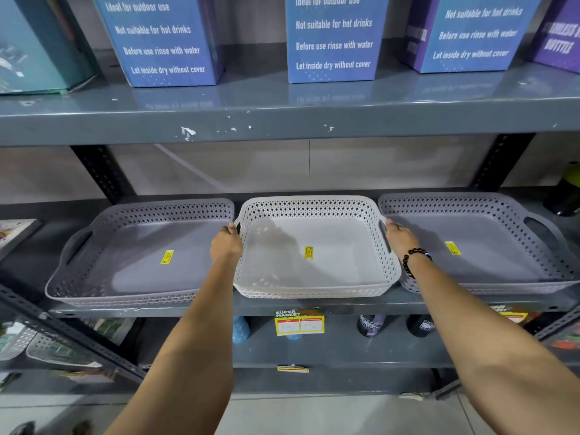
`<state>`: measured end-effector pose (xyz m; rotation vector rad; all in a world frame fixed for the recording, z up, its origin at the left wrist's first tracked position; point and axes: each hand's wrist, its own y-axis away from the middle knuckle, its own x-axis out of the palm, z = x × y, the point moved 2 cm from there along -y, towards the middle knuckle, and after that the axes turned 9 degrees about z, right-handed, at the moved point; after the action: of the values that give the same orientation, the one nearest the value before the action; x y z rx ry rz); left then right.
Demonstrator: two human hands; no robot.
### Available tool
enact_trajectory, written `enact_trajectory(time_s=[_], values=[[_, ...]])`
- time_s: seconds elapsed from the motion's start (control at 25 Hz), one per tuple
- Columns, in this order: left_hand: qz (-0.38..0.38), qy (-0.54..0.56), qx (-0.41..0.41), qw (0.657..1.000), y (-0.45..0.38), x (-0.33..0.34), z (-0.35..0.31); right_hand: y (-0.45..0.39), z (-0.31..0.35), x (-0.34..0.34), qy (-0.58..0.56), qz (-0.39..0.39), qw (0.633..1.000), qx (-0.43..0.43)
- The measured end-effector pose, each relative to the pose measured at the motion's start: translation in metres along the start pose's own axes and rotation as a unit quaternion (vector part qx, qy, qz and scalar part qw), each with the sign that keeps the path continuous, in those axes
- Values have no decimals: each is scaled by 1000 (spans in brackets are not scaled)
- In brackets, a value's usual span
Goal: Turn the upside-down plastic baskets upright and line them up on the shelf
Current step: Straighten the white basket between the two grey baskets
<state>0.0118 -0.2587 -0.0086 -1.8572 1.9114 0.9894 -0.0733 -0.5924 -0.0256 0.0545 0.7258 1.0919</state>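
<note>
White lattice basket [314, 262] between two grey lattice baskets [141, 262].

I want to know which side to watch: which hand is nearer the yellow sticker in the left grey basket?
Left. The left hand grips the white basket's left handle, right beside the left grey basket holding that yellow sticker. The right hand is on the white basket's far side.

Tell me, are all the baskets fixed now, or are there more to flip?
Nearly finished. The left grey basket and the right grey basket already sit upright on the shelf. The white basket between them is upright too, with the left hand and right hand at its side handles. No upside-down basket shows here; only letting go, perhaps a small nudge, seems left.
</note>
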Motion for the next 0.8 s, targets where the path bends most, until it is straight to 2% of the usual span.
enact_trajectory(time_s=[0.8], values=[[-5,-40,5,999,-7,4,1,7,3,-2,-4,-3,1000,-4]])
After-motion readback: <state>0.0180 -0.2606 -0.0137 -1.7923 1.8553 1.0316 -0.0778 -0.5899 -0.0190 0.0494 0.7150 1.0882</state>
